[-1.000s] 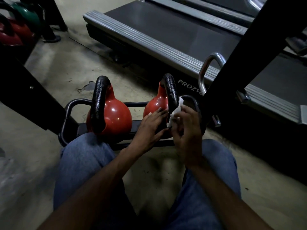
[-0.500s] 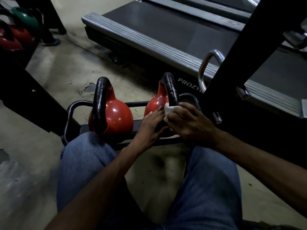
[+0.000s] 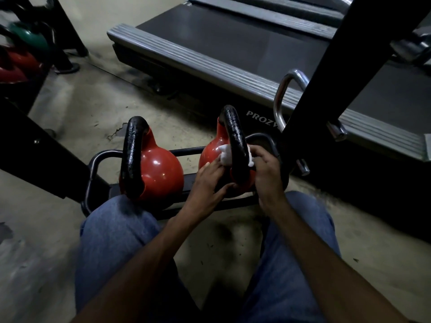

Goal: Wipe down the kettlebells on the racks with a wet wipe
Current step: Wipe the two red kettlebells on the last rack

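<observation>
At frame centre my right grip [image 3: 268,178] pinches the wet wipe [image 3: 225,156] round the kettlebell handle [image 3: 234,136], which runs up-frame from it; my left grip [image 3: 207,185] rests spread on the red bell [image 3: 208,155].

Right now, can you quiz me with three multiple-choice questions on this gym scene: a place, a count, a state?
1. Where is the wet wipe?
A. in a bucket
B. at the right kettlebell's black handle
C. on a bench

2. How many red kettlebells sit on the low rack?
A. one
B. four
C. two

3. The right hand:
A. holds the wipe
B. hangs empty
C. lifts a kettlebell

Answers:
1. B, white wipe shows on either side of the handle.
2. C, the left kettlebell stands beside the right one.
3. A, its fingers curl over the wipe.
</observation>
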Available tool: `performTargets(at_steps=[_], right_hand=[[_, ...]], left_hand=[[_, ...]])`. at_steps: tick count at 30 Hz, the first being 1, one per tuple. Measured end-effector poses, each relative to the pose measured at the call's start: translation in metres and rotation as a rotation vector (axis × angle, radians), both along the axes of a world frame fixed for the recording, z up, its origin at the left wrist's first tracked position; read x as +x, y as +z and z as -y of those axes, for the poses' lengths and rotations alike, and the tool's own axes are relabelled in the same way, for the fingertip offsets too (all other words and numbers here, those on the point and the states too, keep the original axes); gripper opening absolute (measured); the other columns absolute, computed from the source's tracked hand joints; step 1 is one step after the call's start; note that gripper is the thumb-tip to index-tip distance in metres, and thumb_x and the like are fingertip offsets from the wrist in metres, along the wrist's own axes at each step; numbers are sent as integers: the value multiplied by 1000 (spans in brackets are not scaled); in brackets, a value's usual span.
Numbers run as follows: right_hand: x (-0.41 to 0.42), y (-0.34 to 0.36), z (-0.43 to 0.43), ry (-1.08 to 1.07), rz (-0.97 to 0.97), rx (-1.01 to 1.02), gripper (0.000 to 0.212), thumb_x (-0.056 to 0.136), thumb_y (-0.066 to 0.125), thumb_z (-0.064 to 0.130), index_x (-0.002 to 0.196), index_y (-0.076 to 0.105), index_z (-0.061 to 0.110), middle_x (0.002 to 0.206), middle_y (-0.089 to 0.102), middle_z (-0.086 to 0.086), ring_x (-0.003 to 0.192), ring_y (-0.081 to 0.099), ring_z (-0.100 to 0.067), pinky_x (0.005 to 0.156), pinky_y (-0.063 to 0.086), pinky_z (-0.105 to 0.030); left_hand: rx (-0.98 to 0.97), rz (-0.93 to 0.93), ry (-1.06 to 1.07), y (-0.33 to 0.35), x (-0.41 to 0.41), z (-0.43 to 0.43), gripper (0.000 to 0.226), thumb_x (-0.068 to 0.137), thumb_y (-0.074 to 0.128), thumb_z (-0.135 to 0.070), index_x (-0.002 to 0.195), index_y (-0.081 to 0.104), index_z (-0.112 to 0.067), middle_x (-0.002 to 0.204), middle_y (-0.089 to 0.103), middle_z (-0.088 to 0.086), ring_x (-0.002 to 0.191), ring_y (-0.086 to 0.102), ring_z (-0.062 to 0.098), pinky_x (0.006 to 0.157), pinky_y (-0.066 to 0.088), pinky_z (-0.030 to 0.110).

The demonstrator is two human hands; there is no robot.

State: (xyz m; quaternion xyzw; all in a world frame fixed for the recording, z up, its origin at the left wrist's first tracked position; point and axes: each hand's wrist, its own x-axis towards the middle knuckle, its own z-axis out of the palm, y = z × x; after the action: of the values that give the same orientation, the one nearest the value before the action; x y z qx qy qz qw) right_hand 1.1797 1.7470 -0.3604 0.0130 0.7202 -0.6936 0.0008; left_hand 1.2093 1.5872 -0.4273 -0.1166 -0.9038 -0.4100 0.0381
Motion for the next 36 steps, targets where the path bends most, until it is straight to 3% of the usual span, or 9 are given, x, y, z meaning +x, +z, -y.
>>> performTargets(at_steps=[5, 10, 14, 17, 22, 25, 29, 33, 36], right_hand=[[-14, 8, -11, 163, 107, -18, 28, 94, 50, 14, 102, 77, 17, 97, 77, -4, 92, 69, -17, 82, 53, -36], [28, -14, -19, 33, -122, 21, 15, 90, 63, 2, 100, 63, 14, 95, 67, -4, 87, 66, -14, 77, 54, -35], [41, -23, -26, 87, -523, 482, 15, 84, 72, -2, 95, 68, 7, 111, 54, -9, 102, 59, -9, 85, 48, -16], [35, -32, -36, 190, -884, 894, 14, 95, 65, 3, 104, 75, 5, 116, 62, -13, 109, 63, -31, 97, 50, -38], [11, -21, -39, 308, -1387, 1279, 21, 100, 58, 11, 116, 71, 7, 121, 63, -13, 118, 56, -29, 111, 44, -52], [-10, 4, -24, 512, -1345, 1511, 31, 97, 48, 20, 119, 65, 7, 128, 62, -15, 129, 55, -35, 123, 26, -59], [-37, 26, 3, 728, -1140, 1866, 42, 94, 38, 34, 110, 72, 14, 103, 70, -2, 120, 57, -32, 123, 17, -64], [-41, 31, 0, 831, -1187, 1830, 41, 94, 44, 41, 114, 68, 14, 109, 70, -5, 121, 57, -32, 125, 13, -62], [-33, 32, -9, 825, -1382, 1630, 30, 94, 57, 28, 117, 69, 12, 122, 68, -10, 125, 59, -35, 121, 28, -59]], left_hand=[[-11, 35, 31, 4, 4, -2, 58, 101, 63, -31, 155, 42, -21, 163, 37, 0, 140, 13, -11, 127, 18, 49], [-26, -45, -6, -4, -2, 2, 60, 103, 59, -36, 158, 39, -23, 166, 33, -7, 157, 18, 6, 126, 20, 54], [-12, -51, -7, -4, -1, 0, 60, 102, 54, -41, 158, 38, -23, 166, 33, -8, 157, 17, 7, 126, 19, 53], [-9, -57, -10, -4, 0, 1, 59, 103, 51, -37, 158, 39, -21, 166, 34, -6, 157, 19, 8, 126, 19, 53], [85, -43, -31, -3, 0, -2, 51, 103, 53, -40, 150, 48, -22, 157, 47, 0, 150, 37, 18, 120, 31, 60], [224, 41, 19, 4, 3, -4, 73, 99, 67, -30, 161, 28, -23, 166, 32, -1, 154, 28, 10, 125, 30, 49], [256, 110, 26, 7, 3, -1, 84, 95, 73, -27, 162, 23, -24, 166, 32, -1, 153, 29, 10, 124, 33, 49], [215, 116, 23, 7, 2, 1, 82, 96, 73, -27, 162, 25, -21, 166, 33, 1, 153, 30, 13, 123, 33, 51], [174, 58, -14, 5, 0, 4, 72, 97, 72, -25, 157, 32, -29, 166, 32, 2, 154, 29, 14, 122, 33, 53]])
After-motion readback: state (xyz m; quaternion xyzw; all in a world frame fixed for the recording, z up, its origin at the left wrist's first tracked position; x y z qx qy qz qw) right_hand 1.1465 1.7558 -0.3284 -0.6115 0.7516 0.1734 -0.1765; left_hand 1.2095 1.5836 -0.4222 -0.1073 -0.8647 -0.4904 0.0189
